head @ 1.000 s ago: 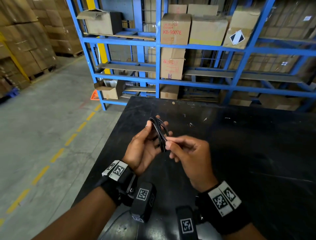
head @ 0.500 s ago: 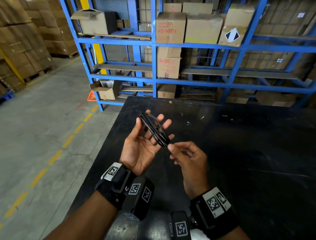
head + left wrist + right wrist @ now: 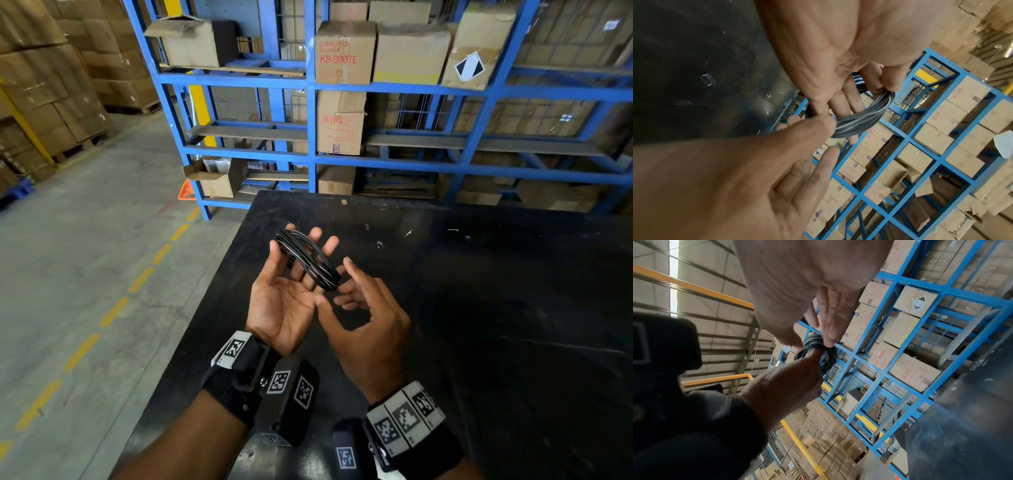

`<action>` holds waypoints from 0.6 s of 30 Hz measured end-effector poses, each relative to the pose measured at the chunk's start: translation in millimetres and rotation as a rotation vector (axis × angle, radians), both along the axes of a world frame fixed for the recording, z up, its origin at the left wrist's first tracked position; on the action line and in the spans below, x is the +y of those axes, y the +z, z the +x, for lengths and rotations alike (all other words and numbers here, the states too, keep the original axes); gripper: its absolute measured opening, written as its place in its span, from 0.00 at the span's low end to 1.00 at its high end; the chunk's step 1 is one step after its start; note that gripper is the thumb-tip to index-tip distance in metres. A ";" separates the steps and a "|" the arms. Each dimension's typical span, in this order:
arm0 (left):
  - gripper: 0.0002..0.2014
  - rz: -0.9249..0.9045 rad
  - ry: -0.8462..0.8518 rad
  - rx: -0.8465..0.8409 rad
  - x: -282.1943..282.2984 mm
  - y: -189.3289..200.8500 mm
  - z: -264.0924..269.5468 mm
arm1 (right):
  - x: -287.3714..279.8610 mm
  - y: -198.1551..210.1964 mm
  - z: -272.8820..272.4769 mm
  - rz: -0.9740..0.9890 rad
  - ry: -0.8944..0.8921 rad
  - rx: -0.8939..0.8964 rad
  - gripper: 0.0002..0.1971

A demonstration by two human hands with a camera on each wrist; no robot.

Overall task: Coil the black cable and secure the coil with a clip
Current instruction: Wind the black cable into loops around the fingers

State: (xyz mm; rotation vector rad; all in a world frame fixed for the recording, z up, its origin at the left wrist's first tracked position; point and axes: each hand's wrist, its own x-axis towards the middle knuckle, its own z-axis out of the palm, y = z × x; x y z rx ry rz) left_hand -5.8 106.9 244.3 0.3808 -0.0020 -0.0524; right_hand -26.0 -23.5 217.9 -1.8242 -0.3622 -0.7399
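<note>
The black cable (image 3: 308, 260) is wound into a small coil and lies across the straight, spread fingers of my left hand (image 3: 284, 298), which is palm up above the black table (image 3: 479, 308). The left thumb (image 3: 890, 84) touches the coil's (image 3: 859, 120) far end. My right hand (image 3: 356, 301) pinches the near end of the coil (image 3: 818, 347) between thumb and fingers, with its index finger lifted. A small dark rectangular piece (image 3: 708, 79), perhaps the clip, lies on the table beyond the hands.
A blue steel rack (image 3: 311, 120) loaded with cardboard boxes (image 3: 344, 51) stands right behind the table's far edge. The table's left edge drops to a concrete floor (image 3: 85, 274) with a dashed yellow line. More stacked boxes (image 3: 44, 85) stand at the far left.
My left hand has gone from curled round the upright coil to flat and palm up, and the coil now lies across its fingers. The right hand kept its hold on the near end and lifted its index finger.
</note>
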 end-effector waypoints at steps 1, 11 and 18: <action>0.21 0.006 -0.003 0.003 -1.3 -0.7 -0.6 | -0.1 -0.2 1.5 -0.011 -0.005 0.031 0.27; 0.22 0.200 0.021 0.149 -3.7 -10.9 -1.9 | -21.9 0.7 26.0 -0.290 0.060 0.123 0.10; 0.14 1.040 0.271 0.094 23.6 -24.1 -12.1 | -63.2 15.7 50.8 -0.555 0.098 0.201 0.11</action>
